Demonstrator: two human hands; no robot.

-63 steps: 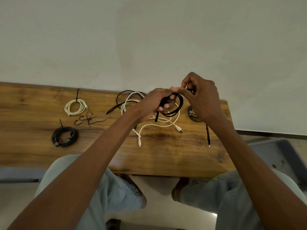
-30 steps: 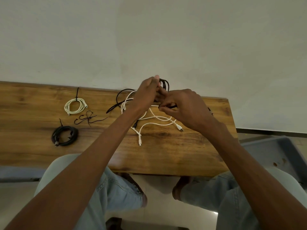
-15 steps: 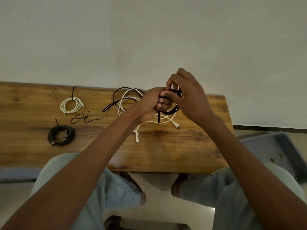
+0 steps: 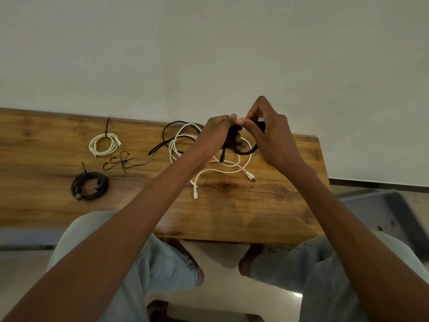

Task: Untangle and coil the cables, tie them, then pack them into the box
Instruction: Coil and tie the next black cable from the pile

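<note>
Above the wooden table [image 4: 243,212], my left hand [image 4: 218,135] grips a coiled black cable [image 4: 246,152], one loose end hanging below it. My right hand [image 4: 271,133] pinches the same coil from the far side, thumb to thumb with the left. Under the hands lies a loose white cable [image 4: 222,170] tangled with another loose black cable [image 4: 167,138]. At the left lie a tied white coil [image 4: 104,144] and a tied black coil [image 4: 89,185].
Several loose black ties [image 4: 123,161] lie between the two tied coils. A grey-blue box [image 4: 380,212] stands on the floor beyond the table's right end. A wall runs just behind the table. My knees sit under the near edge.
Both hands have kept winding the black cable above the table's right part. The trailing end that lay on the table is now gathered into the coil.
</note>
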